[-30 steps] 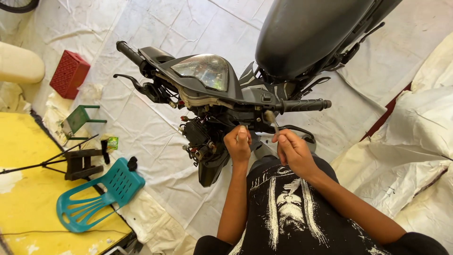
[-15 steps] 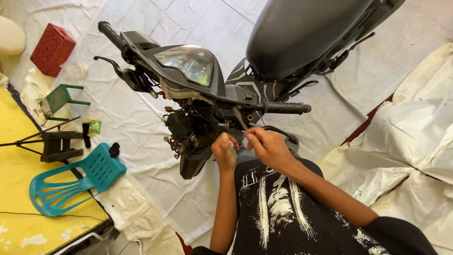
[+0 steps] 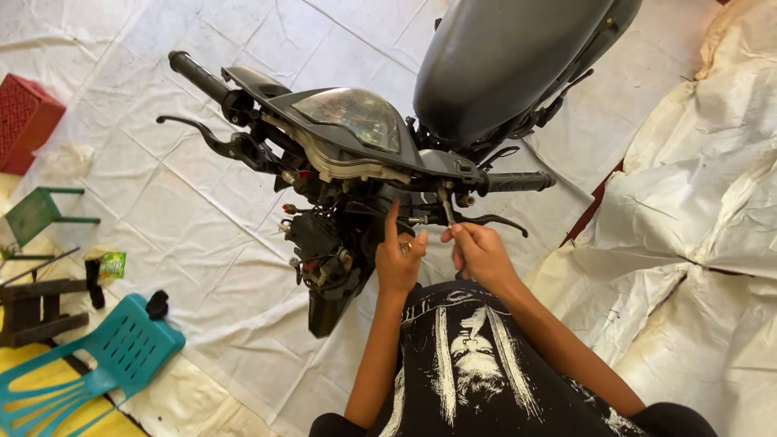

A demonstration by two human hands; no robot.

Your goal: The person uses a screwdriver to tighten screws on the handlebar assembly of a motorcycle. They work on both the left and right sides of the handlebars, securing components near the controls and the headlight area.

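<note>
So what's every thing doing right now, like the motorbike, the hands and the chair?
Motorbike: front covers off, wiring and parts bare.
Headlight: in place, unlit.
Left hand: index finger raised, touching the parts under the handlebar.
Right hand: pinching a thin metal tool that points up at the handlebar.
Turquoise chair: tipped over on the floor.
Red crate: sitting on the sheet.
White sheet: spread out, wrinkled.

Your right hand (image 3: 479,252) pinches a thin metal screwdriver (image 3: 446,206), tilted nearly upright, with its tip under the black motorcycle handlebar (image 3: 453,174). Your left hand (image 3: 399,259) points one finger up at the exposed dark steering parts (image 3: 340,235).
</note>
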